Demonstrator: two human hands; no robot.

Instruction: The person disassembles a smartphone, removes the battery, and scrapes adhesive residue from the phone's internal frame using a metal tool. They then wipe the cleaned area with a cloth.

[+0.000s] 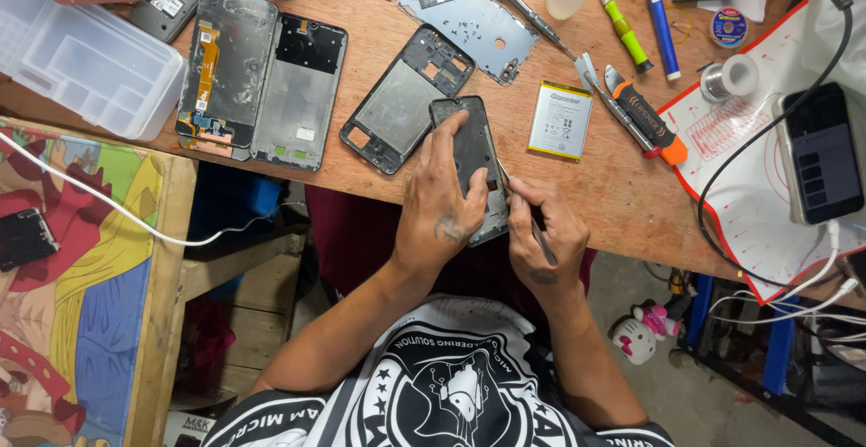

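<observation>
My left hand (444, 208) grips a dark opened phone body (472, 145) at the near edge of the wooden table (370, 23), fingers spread over its back. My right hand (544, 235) pinches thin metal tweezers (505, 176) whose tip touches the phone's right edge. Both hands meet over the table's front edge, above my lap.
Around lie other phone frames (406, 97), two opened phone halves (262, 77), a white battery (560, 119), screwdrivers (532, 16), an orange-handled tool (648, 115), solder spool (731, 75), clear organiser box (86, 59), a phone on a white mat (819, 154) with cables, a colourful side table (81, 276).
</observation>
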